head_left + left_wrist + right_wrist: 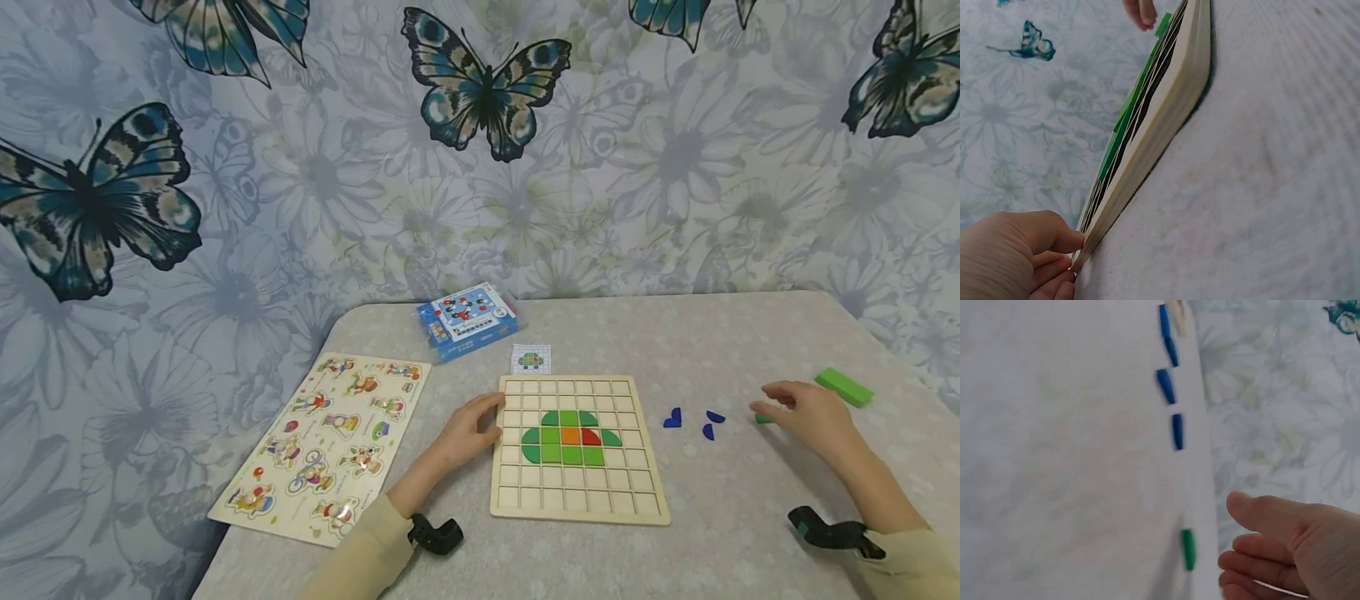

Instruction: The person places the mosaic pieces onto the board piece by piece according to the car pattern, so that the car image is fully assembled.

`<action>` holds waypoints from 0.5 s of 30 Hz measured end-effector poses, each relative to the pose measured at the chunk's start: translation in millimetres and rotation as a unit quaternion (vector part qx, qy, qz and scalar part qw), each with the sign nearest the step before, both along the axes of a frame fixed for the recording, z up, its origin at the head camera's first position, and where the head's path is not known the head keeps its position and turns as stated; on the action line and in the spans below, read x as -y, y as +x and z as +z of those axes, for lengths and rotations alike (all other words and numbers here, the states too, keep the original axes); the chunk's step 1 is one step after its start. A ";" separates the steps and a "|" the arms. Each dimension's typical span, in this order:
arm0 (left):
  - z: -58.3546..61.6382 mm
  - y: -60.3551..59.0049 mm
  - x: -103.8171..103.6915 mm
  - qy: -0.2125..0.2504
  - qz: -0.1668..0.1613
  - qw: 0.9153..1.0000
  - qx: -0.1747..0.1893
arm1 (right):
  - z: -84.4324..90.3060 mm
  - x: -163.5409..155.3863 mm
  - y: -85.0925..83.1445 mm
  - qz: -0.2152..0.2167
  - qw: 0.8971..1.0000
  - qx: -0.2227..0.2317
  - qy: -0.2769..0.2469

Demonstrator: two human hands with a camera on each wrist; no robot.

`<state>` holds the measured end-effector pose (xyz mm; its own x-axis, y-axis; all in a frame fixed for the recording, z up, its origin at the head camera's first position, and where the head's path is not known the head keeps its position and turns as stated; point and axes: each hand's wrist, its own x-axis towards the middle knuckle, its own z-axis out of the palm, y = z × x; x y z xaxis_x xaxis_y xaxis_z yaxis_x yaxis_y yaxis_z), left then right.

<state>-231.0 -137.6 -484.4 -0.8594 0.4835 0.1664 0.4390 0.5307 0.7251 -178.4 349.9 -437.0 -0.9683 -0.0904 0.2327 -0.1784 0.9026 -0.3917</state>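
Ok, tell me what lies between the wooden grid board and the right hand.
Head view: three small dark blue pieces lie on the grey table between wooden grid board and right hand.

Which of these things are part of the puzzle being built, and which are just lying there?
In use: wooden grid board, steadied by the left hand; green tile by the right hand; blue pieces; pattern card.

Lying about: animal peg puzzle, blue box, green block.
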 end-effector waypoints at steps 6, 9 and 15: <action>0.4 1.4 -0.1 0.005 -0.001 1.000 0.003 | -21.8 -9.6 6.9 -0.007 1.000 -0.006 -0.007; 1.2 2.0 -0.8 0.006 -0.001 1.000 0.008 | -28.3 -10.1 6.9 0.003 0.999 -0.052 -0.007; 1.4 2.0 -0.1 0.004 -0.001 1.000 0.006 | -34.8 -10.0 9.4 0.013 0.997 -0.073 -0.021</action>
